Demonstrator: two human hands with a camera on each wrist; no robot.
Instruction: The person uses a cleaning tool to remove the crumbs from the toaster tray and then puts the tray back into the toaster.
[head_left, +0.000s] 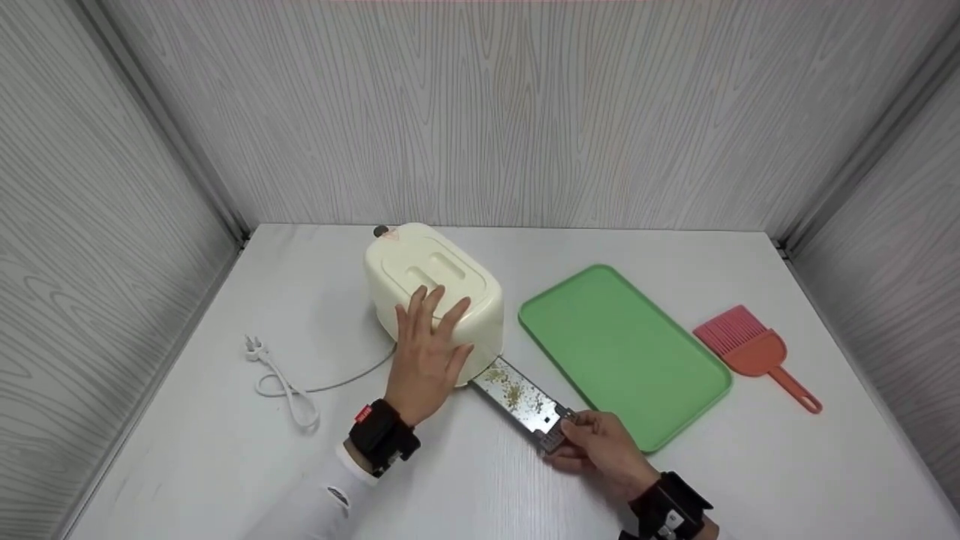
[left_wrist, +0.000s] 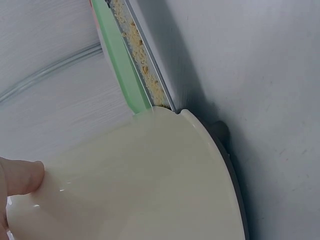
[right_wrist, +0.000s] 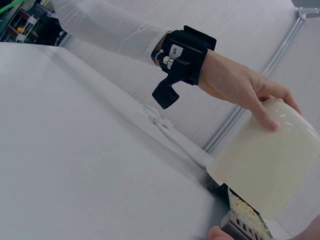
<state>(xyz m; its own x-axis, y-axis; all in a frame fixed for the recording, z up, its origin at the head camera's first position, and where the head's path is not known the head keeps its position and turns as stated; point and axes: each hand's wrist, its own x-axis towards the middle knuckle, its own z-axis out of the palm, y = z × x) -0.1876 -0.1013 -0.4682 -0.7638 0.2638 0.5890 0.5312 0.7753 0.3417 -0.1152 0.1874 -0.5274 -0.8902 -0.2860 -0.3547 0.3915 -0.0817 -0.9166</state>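
Note:
A cream toaster with two slots stands upright on the table. My left hand rests on its near end, fingers spread over the top and thumb against the end wall. From the bottom of that end a flat metal crumb tray sticks out, strewn with yellowish crumbs. My right hand pinches the tray's dark slotted end, with the thumb on top and the fingers beneath. The tray's far part is hidden inside the toaster.
Right of the toaster lies a green tray, its near edge close behind my right hand. An orange-red brush with pink bristles lies beside it. At left, the toaster's white cord and plug lie on the table. Wood-grain panels enclose the table.

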